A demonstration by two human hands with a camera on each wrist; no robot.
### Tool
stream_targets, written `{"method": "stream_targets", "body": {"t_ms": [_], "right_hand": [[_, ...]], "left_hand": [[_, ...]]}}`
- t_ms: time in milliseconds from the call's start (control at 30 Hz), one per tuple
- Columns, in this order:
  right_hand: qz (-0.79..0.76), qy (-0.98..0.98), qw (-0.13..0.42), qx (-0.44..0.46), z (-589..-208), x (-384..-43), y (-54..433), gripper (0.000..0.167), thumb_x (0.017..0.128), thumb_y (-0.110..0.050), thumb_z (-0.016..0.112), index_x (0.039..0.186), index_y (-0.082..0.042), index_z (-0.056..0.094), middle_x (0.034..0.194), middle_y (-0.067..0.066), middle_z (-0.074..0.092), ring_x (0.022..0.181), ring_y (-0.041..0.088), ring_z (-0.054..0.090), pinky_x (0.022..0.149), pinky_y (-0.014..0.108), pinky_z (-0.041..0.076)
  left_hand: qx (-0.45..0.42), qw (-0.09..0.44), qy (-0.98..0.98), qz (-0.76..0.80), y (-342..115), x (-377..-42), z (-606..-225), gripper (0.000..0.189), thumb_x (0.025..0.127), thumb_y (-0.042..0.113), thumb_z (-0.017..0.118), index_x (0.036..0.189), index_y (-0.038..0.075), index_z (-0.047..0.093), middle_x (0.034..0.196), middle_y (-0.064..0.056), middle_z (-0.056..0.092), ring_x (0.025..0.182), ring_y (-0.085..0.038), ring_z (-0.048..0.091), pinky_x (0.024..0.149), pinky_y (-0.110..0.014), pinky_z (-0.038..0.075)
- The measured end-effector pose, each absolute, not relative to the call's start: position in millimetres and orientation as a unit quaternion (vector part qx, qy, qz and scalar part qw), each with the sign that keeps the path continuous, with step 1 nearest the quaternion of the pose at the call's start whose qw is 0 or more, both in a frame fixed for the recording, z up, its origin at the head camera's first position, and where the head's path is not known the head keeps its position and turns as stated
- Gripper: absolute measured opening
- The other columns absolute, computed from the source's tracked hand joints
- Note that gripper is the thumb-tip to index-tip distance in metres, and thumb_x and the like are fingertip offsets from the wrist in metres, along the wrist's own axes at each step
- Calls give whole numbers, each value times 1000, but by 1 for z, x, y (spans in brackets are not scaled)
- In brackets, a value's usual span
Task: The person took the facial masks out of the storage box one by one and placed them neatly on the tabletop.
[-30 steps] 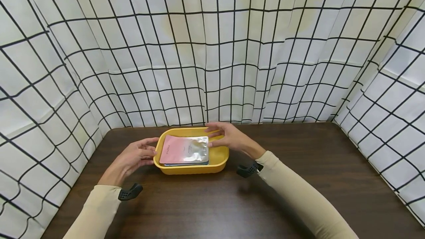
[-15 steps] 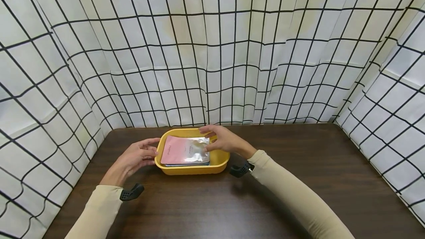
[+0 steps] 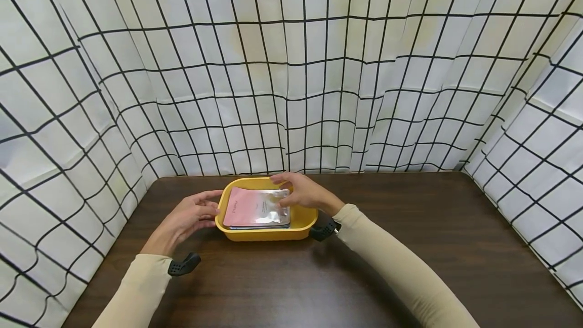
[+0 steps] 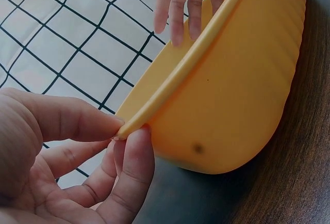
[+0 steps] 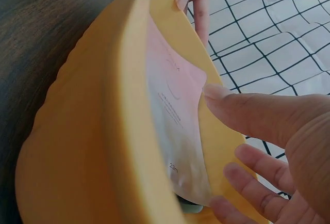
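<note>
A yellow oval plastic tub [image 3: 268, 235] stands near the far side of the dark wooden table. In it lies a flat sachet [image 3: 255, 209], pink fading to silver, with the blue edge of something else showing underneath. My left hand [image 3: 189, 216] pinches the tub's left rim between thumb and fingers, as the left wrist view shows. Over the tub's right part, my right hand [image 3: 306, 194] is spread with its thumb and fingers apart. In the right wrist view the thumb [image 5: 221, 96] overlaps the edge of the sachet, and the other fingers [image 5: 247, 180] are along the tub's inner side.
White curtains [image 3: 319, 75] with a black grid surround the table [image 3: 387, 216] at the back and both sides. A black strap device [image 3: 184, 264] sits on the left wrist, another [image 3: 324, 229] on the right.
My right hand has moved left and further over the tub, bringing its thumb to the sachet's right part. The left hand stays at the tub's left rim.
</note>
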State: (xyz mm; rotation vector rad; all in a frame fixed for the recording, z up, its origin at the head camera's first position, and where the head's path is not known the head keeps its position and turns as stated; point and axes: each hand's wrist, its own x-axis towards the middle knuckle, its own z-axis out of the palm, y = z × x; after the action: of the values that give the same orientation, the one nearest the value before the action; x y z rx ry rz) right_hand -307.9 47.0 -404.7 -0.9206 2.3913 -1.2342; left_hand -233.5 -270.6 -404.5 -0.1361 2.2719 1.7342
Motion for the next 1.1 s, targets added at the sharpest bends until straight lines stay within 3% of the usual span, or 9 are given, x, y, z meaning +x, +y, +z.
{"method": "stream_targets", "body": {"t_ms": [400,1100], "right_hand": [[-436,832,157,-305,-411,-312,38,66,85,-14,82,145,-11,54,146,4,56,122,24,61,103,37,51],[-469,826,155,-272,-402,-313,40,49,90,-22,78,135,-10,64,138,4,63,128,25,58,110,44,44]], "left_hand": [[-48,139,788,598,-270,-233,-405,63,97,6,61,156,7,38,115,-14,60,95,-23,64,82,-32,58],[-50,140,786,600,-270,-233,-403,62,98,5,60,156,7,38,117,-18,58,91,-22,64,80,-30,59]]}}
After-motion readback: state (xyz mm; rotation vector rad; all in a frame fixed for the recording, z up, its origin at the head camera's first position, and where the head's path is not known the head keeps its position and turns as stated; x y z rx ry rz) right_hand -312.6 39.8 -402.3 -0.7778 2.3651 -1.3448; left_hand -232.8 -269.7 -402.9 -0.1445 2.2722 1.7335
